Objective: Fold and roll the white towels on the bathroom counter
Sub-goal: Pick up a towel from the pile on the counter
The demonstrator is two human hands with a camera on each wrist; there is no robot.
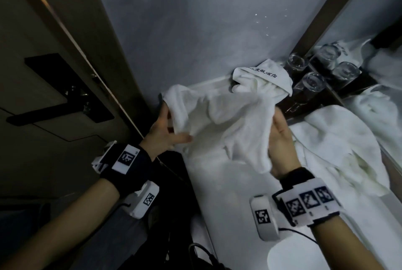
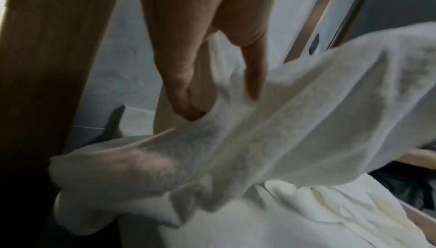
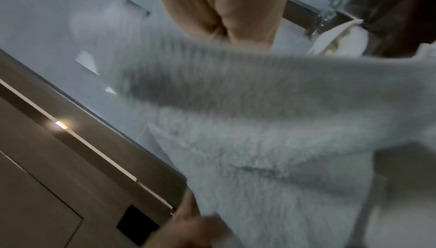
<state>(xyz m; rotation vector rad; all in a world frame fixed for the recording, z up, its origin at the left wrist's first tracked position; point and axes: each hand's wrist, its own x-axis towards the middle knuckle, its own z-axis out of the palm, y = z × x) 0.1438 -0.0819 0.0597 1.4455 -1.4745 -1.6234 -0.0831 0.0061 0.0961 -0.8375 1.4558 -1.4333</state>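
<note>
A white towel (image 1: 219,121) hangs crumpled in the air above the counter (image 1: 219,206), stretched between both hands. My left hand (image 1: 167,128) holds its left edge, thumb lying across the front and fingers behind the cloth. In the left wrist view my left hand (image 2: 219,101) pinches the towel (image 2: 295,130) between thumb and fingers. My right hand (image 1: 280,139) grips the right side, palm showing, fingers hidden in the cloth. The right wrist view shows my right hand (image 3: 226,19) above the blurred towel (image 3: 283,121).
A second white towel with black lettering (image 1: 261,80) lies at the back of the counter. A crumpled white towel (image 1: 339,152) lies on the right by the mirror (image 1: 380,30). Drinking glasses (image 1: 311,83) stand behind. A door with a black handle (image 1: 61,95) is on the left. A basin rim (image 1: 289,254) shows bottom right.
</note>
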